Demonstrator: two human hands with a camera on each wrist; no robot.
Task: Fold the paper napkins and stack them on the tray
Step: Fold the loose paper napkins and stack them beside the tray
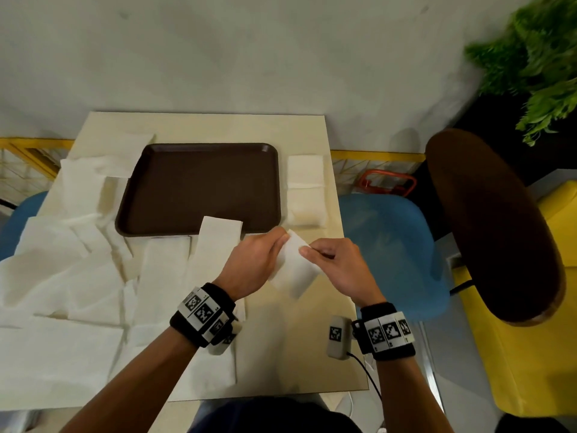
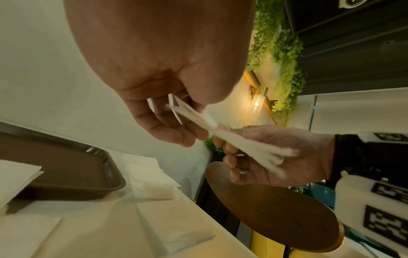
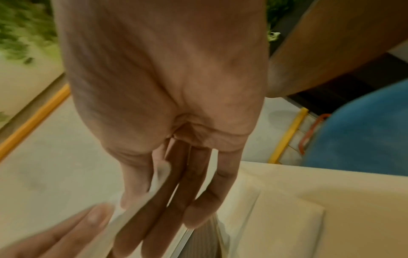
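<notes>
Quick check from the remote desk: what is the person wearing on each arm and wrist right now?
Both forearms are bare, with no sleeves. Each wrist has a black band carrying white panels printed with black square markers; the right band looks the same. A pale, rounded camera unit with its own marker sits by the right wrist, trailing a thin black cable. A similar unit hangs under the left wrist.

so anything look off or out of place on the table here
One folded napkin lies half over the near rim of the brown tray, not inside it. The loose napkins on the left overlap untidily. Both hands hold another napkin in the air.
</notes>
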